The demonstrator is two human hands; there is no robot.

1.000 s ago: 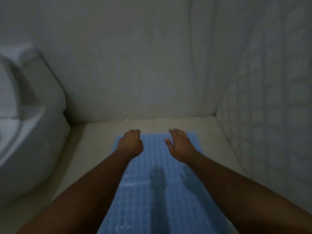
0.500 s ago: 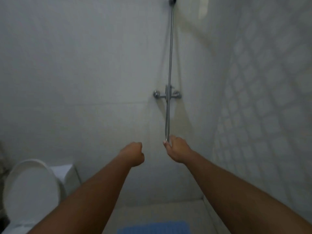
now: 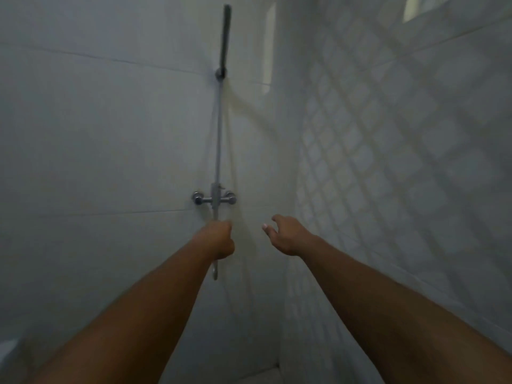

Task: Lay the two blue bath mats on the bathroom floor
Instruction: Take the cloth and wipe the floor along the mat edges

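Observation:
Neither blue bath mat is in the head view now; the camera faces the white wall. Both my arms reach forward and up. My left hand (image 3: 219, 239) is curled into a fist and holds nothing that I can see; it lies over the line of the shower rail (image 3: 218, 139), and I cannot tell whether it touches the rail. My right hand (image 3: 285, 234) hangs in the air to the right, fingers loosely spread and empty.
A chrome shower mixer (image 3: 214, 198) sits on the wall straight ahead, with the dark shower head (image 3: 225, 34) above it. A tiled wall (image 3: 388, 162) closes the right side. A white sliver of the toilet (image 3: 8, 347) shows at the lower left.
The view has swung up from the floor to the wall, so the blue mat has dropped out of sight. Both hands rose from the mat; the left stays curled, the right stays relaxed.

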